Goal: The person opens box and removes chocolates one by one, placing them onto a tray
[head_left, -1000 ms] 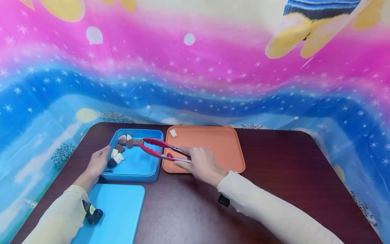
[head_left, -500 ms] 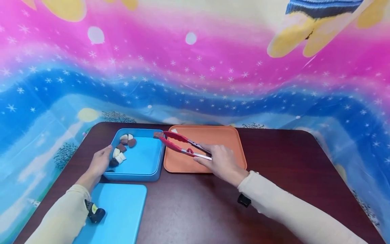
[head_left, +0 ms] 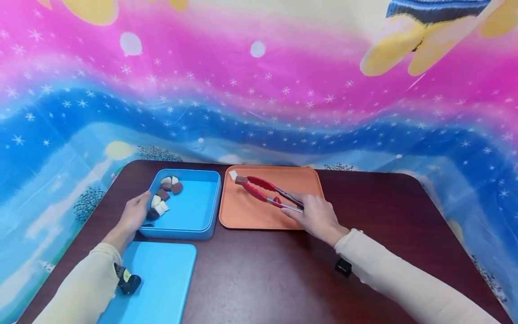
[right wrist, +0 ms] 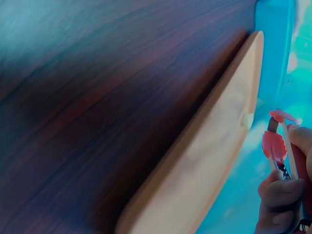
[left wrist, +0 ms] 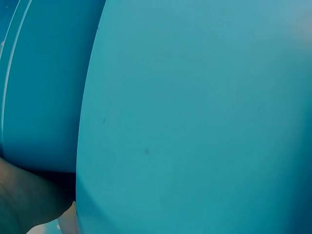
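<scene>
The right hand (head_left: pixel 319 217) grips red-tipped metal tongs (head_left: pixel 256 192), which pinch a small brown piece (head_left: pixel 241 180), perhaps chocolate. The tips are over the far left of the orange tray (head_left: pixel 243 218), close by a white piece (head_left: pixel 233 175) lying there. In the right wrist view, curled fingers (right wrist: pixel 280 192) wrap the tongs (right wrist: pixel 274 145). The left hand (head_left: pixel 134 215) holds the left wall of a blue box (head_left: pixel 190 207), thumb at the rim. Several brown, white and dark pieces (head_left: pixel 163 194) lie along the box's left side.
A flat blue lid (head_left: pixel 162 274) lies on the dark wooden table (head_left: pixel 251 274), in front of the box and partly under the left forearm. The box stands just left of the tray. A colourful printed cloth (head_left: pixel 259 112) hangs behind the table.
The right hand has moved right with the tongs, carrying the brown piece out of the box, across its rim and over the tray. The left hand stays at the box.
</scene>
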Motion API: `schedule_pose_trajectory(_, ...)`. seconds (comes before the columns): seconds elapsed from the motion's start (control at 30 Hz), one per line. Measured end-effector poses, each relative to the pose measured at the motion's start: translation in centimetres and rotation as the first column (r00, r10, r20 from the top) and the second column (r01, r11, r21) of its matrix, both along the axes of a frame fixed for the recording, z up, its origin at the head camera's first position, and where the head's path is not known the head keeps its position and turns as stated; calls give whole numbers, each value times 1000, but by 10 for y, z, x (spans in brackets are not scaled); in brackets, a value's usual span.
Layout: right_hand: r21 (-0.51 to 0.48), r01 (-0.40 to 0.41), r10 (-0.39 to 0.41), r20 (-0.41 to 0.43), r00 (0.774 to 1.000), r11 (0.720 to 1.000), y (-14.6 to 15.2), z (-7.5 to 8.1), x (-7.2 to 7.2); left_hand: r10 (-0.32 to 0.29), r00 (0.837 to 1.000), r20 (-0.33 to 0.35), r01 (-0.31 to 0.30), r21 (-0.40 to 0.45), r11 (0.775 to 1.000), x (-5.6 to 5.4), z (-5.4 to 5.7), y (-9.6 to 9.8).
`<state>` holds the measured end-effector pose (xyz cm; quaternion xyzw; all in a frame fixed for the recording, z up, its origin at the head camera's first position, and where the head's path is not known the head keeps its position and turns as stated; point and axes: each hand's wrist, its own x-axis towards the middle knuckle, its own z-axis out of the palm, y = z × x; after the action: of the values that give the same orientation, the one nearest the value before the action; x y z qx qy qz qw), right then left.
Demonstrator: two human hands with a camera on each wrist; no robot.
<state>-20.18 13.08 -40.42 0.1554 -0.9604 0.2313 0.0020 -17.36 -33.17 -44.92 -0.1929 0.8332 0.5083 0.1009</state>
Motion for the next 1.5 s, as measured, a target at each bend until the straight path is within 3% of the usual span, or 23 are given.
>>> schedule_pose_trajectory(0.3,99,61,-63,26,998,993,9,-11,-21,1,1000,-10,-1,14,1000,-2,-2,3)
schedule_pose_trajectory(0.57,83,77,-83,74,994,994,7,-15,-32,-8,1000,-22,8,14,1000,0,-2,-1)
schedule_pose_trajectory(0.77,40,131,-134,118,984,991,4,-6,-35,-3,1000,-31,3,7,1000,-2,-2,-1)
schedule_pose_trajectory(0.93,-45,113,-109,82,991,993,-3,2,-27,-6,1000,-25,6,14,1000,-3,-2,-1)
schedule_pose_trajectory(1.13,-141,10,-3,48,999,990,-28,9,-8,-23,999,-27,23,13,1000,-4,-3,-1)
schedule_pose_trajectory(1.5,-116,-156,160,25,987,981,-91,5,17,-22,999,-37,21,-14,1000,-2,0,-1)
